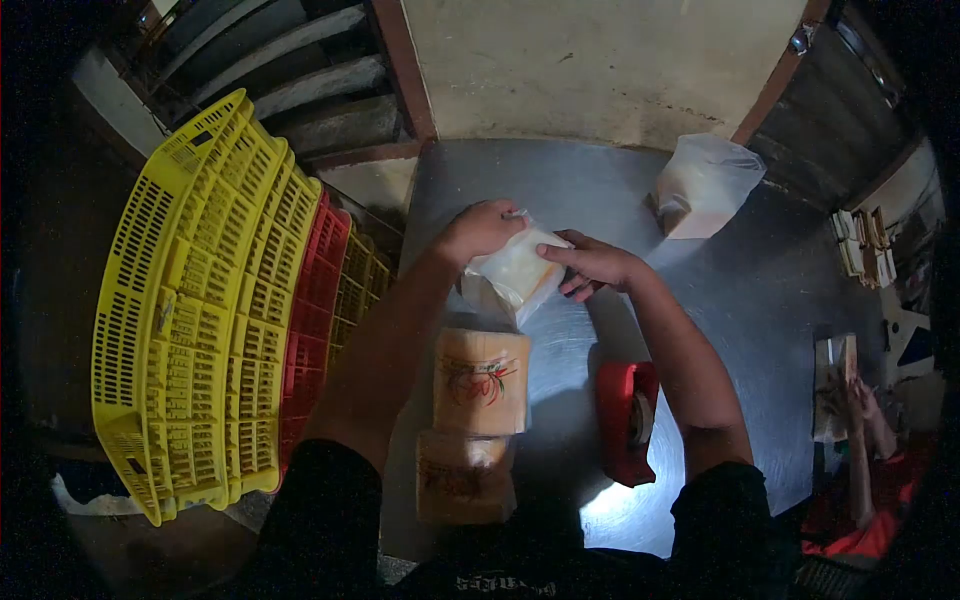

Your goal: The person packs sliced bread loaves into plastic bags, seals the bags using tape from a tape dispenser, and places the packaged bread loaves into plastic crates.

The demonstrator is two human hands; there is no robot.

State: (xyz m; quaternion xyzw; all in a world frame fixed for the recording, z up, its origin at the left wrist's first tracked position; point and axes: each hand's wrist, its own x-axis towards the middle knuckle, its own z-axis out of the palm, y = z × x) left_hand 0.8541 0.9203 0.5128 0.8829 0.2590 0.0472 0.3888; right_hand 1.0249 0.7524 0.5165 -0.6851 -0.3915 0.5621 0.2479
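A bread loaf [510,262] in a clear plastic bag is held over the metal table between both hands. My left hand [485,228] grips the bag's upper left end with fingers curled. On the opposite side, my right hand [595,263] pinches the bag, thumb on top and fingers beneath. Just below lie two wrapped bread loaves [481,382] with red print, one nearer my body. A red tape dispenser [618,420] with a roll of tape stands under my right forearm.
Another bagged loaf [698,195] stands at the table's back right. Stacked yellow crates [210,300] and a red crate [308,310] rise along the left. At the right edge, a co-worker's hands [865,405] are beside a pale stack. The metal table [740,330] meets a wall behind.
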